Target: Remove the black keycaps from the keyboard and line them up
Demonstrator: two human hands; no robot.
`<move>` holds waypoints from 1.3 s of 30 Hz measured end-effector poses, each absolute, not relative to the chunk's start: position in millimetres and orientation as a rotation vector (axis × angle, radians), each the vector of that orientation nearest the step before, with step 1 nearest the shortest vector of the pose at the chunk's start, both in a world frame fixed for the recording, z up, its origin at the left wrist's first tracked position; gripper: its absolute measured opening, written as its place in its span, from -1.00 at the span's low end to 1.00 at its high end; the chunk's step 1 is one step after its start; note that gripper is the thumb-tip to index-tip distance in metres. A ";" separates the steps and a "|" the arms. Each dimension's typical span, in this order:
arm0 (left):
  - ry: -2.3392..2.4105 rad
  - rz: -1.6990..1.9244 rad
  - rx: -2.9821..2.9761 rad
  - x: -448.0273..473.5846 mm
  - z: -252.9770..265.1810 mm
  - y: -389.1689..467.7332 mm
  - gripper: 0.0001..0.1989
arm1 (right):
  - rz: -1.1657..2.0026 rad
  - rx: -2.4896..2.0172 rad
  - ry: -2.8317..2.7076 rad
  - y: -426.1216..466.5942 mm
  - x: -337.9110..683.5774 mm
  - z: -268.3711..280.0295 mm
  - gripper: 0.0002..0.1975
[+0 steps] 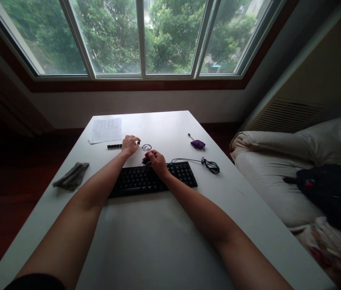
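Note:
A black keyboard (137,183) lies across the white table under my forearms. My left hand (130,146) reaches beyond it, over the right end of a row of small black pieces like keycaps (114,146). Its curved thumb and fingers meet at a small black piece (138,142). Just above the keyboard's back edge, my right hand (157,161) is closed on a small dark object (146,160), whose kind I cannot make out. Between the hands and slightly beyond lies a small round, clear item with a dark rim (146,148).
A coiled black cable (211,165) runs from the keyboard to the right. Farther back sit a purple cloth item (197,144) and a thin brush-like stick (190,136). Printed paper (106,129) and a grey cloth (72,176) are left. A sofa (267,173) stands right.

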State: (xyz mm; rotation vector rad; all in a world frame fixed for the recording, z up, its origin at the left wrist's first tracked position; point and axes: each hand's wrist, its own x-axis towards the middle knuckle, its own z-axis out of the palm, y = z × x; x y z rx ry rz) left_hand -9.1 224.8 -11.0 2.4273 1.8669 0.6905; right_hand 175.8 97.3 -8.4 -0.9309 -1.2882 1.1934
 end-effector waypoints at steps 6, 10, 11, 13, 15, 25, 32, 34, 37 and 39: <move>1.852 0.656 2.449 -11.7 -18.4 228.6 -0.76 | 1.191 -0.951 -1.294 96.9 176.2 -9.0 -0.67; 1.867 0.652 2.430 -8.6 -19.2 228.6 -0.76 | 1.187 -0.941 -1.292 96.9 175.9 -9.4 -0.66; 1.875 0.653 2.421 -7.2 -19.0 228.5 -0.76 | 1.186 -0.938 -1.293 96.9 175.7 -9.4 -0.66; 1.892 0.661 2.402 -4.6 -18.5 228.1 -0.76 | 1.189 -0.938 -1.294 96.9 175.5 -9.3 -0.66; 1.909 0.666 2.382 -3.1 -17.8 227.8 -0.76 | 1.195 -0.947 -1.293 96.9 175.4 -9.0 -0.65; 1.918 0.693 2.379 -5.4 -16.6 224.9 -0.81 | 1.189 -0.959 -1.299 95.9 176.3 -8.2 -0.65; 1.976 0.678 2.361 -5.8 -16.3 224.5 -0.81 | 1.191 -0.965 -1.295 96.5 175.6 -8.5 -0.64; 1.963 0.691 2.369 -6.5 -17.4 224.7 -0.81 | 1.194 -0.953 -1.294 96.0 175.6 -8.2 -0.65; 1.959 0.703 2.378 -7.5 -18.5 224.2 -0.81 | 1.189 -0.947 -1.306 94.6 175.6 -7.2 -0.66; 1.972 0.703 2.369 -7.7 -18.2 223.2 -0.79 | 1.175 -0.955 -1.320 93.6 175.5 -6.5 -0.67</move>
